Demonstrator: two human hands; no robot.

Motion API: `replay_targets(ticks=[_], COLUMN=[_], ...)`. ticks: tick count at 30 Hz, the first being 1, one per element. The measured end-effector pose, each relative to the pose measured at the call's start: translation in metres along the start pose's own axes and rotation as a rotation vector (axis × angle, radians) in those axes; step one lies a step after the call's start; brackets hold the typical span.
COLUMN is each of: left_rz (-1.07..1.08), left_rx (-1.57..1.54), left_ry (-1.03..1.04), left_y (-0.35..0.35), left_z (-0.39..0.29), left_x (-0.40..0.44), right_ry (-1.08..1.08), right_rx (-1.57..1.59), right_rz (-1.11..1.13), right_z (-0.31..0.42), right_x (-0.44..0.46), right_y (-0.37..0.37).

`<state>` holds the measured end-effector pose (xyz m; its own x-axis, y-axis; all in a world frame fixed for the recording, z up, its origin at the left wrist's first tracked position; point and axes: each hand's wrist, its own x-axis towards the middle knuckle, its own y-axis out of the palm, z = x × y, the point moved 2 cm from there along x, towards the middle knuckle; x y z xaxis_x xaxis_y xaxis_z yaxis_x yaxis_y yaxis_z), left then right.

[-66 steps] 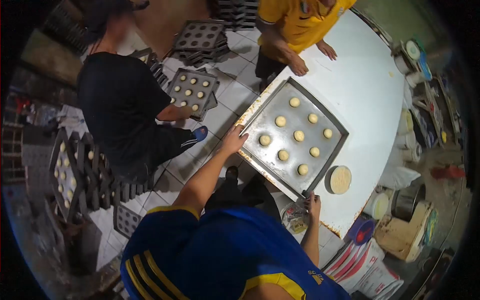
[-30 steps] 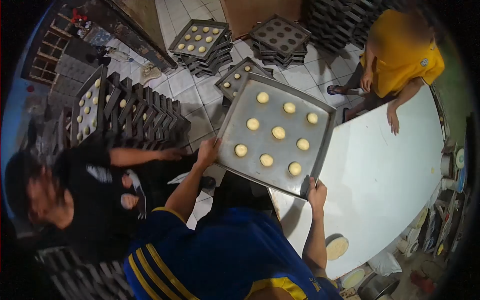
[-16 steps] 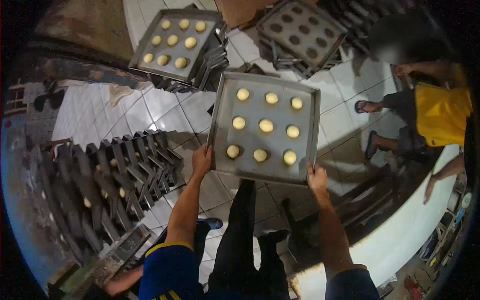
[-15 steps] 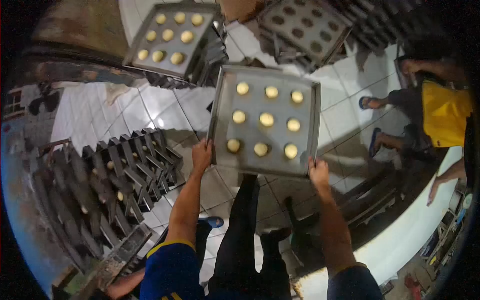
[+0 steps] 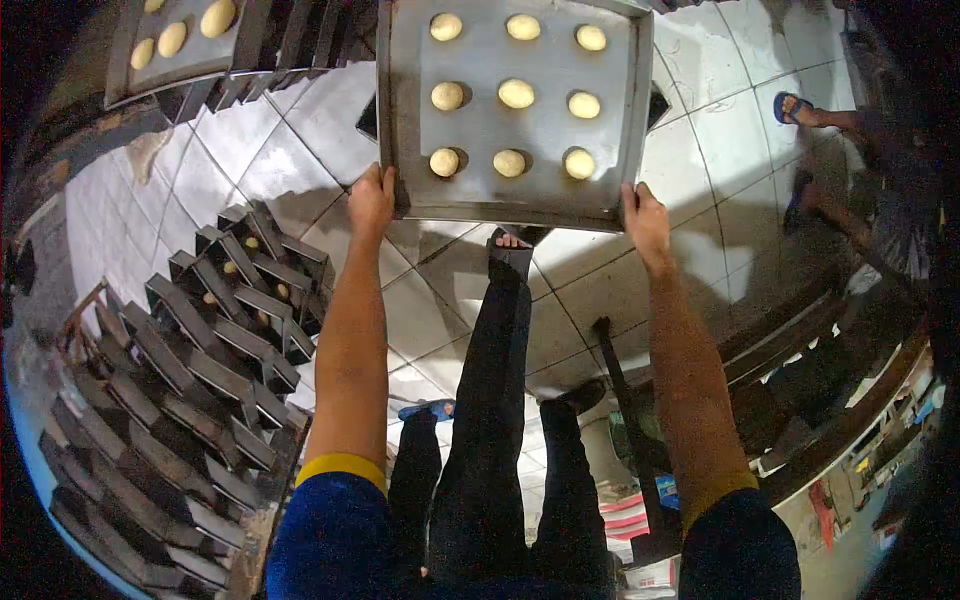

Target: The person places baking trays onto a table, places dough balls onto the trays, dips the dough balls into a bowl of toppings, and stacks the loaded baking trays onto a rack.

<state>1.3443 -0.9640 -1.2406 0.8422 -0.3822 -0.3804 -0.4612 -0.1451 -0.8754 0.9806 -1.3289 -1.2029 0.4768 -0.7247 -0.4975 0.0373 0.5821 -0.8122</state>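
Note:
A square metal baking tray (image 5: 520, 208) is held out in front of me at the top of the view. On it several round, pale yellow dough balls (image 5: 515, 94) sit apart in even rows. My left hand (image 5: 371, 202) is closed around the tray's near left corner. At the near right corner my right hand (image 5: 647, 222) grips the side, thumb up along the edge. The tray's far edge is cut off by the frame.
Stacked trays (image 5: 215, 320) with dough balls between them stand at my left. Another tray of dough balls (image 5: 172, 75) tops a stack at the upper left. Tiled floor (image 5: 440, 290) lies below. A co-worker's sandalled foot (image 5: 795, 108) is at the right.
The held tray has shifted toward the top of the view, with both hands still on it. My view has tilted, and the upper-left stack now sits farther left. The yellow clothing is out of sight.

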Motion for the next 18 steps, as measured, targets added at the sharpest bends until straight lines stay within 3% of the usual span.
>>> replay_targets(ticks=[1, 3, 5, 7, 8, 9, 10, 11, 12, 13, 14, 15, 16, 18], left_rz=[0.038, 0.057, -0.063, -0.002, 0.171, 0.349, 0.519, 0.387, 0.543, 0.539, 0.543, 0.565, 0.484, 0.287], left_rx=[-0.035, -0.075, -0.138, -0.182, -0.187, -0.171, -0.134, -0.014, -0.383, -0.222, -0.439, -0.444, -0.408, -0.717], left_ry=[0.051, 0.111, 0.116, 0.187, 0.082, -0.03, -0.133, 0.092, -0.363, -0.209, -0.247, -0.329, -0.372, -0.539], left_y=[-0.005, -0.019, -0.029, -0.034, -0.057, -0.082, -0.108, -0.101, -0.153, -0.156, -0.148, -0.178, -0.197, -0.232], left_z=[0.0, 0.002, 0.019, 0.044, 0.039, 0.032, 0.025, 0.055, 0.02, 0.039, 0.067, 0.059, 0.06, 0.066], left_x=[-0.003, -0.022, -0.063, -0.13, -0.182, -0.234, -0.288, -0.352, -0.42, -0.474, -0.534, -0.585, -0.633, -0.713], right_ry=[0.075, 0.043, 0.0, 0.062, 0.246, 0.083, 0.19, -0.01, 0.064, 0.137, 0.091, 0.053, 0.017, -0.073], right_rx=[0.017, 0.021, 0.115, 0.239, 0.259, 0.386, 0.388, 0.312, 0.431, 0.542, 0.541, 0.648, 0.753, 0.835], right_rz=[0.124, 0.083, 0.102, 0.211, 0.284, 0.229, 0.326, 0.254, 0.336, 0.437, 0.432, 0.446, 0.463, 0.453], right_z=[-0.008, -0.014, -0.015, 0.012, 0.052, 0.014, 0.017, 0.011, 0.03, 0.049, 0.054, 0.056, 0.054, 0.038], right_x=[0.003, -0.016, -0.046, -0.105, -0.15, -0.174, -0.207, -0.242, -0.283, -0.328, -0.363, -0.401, -0.44, -0.516], right_y=[0.0, -0.013, -0.035, -0.083, -0.135, -0.111, -0.126, -0.134, -0.171, -0.204, -0.228, -0.246, -0.26, -0.289])
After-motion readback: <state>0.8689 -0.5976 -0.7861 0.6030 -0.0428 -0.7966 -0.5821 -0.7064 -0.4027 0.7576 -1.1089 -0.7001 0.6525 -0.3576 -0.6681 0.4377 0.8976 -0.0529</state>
